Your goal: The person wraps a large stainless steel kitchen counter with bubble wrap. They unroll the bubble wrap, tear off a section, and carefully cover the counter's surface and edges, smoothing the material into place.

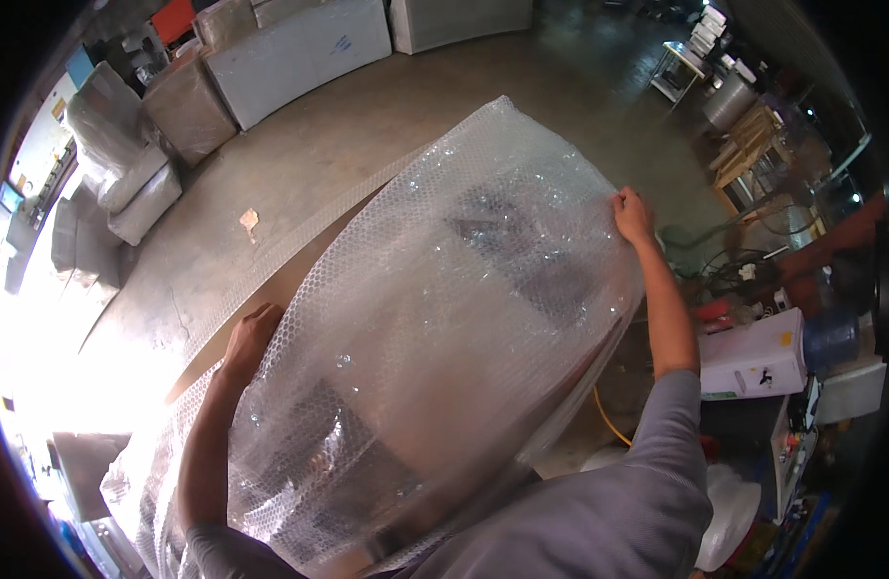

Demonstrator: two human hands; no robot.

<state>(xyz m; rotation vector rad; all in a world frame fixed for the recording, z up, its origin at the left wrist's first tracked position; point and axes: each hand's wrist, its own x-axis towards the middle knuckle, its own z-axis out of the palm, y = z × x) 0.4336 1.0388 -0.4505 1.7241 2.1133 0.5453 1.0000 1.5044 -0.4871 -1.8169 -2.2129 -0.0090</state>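
Note:
A wide sheet of clear bubble wrap (435, 280) lies in front of me over something large and brown, with dark patches showing blurred through it. My right hand (633, 214) pinches the sheet's far right edge, with that arm stretched out. At the sheet's left edge my left hand (254, 338) is closed on the wrap, its fingertips partly hidden. Beside the left hand a brown flat edge (288, 280) shows between the sheet and a further strip of wrap. What the covered thing is I cannot tell.
Wrapped bulky pieces (300, 58) line the far left. A wrapped chair-like piece (140, 183) stands at the left. A scrap (250, 220) lies on the concrete floor (358, 125). Wooden frames (753, 164), a white box (753, 357) and cables are at the right.

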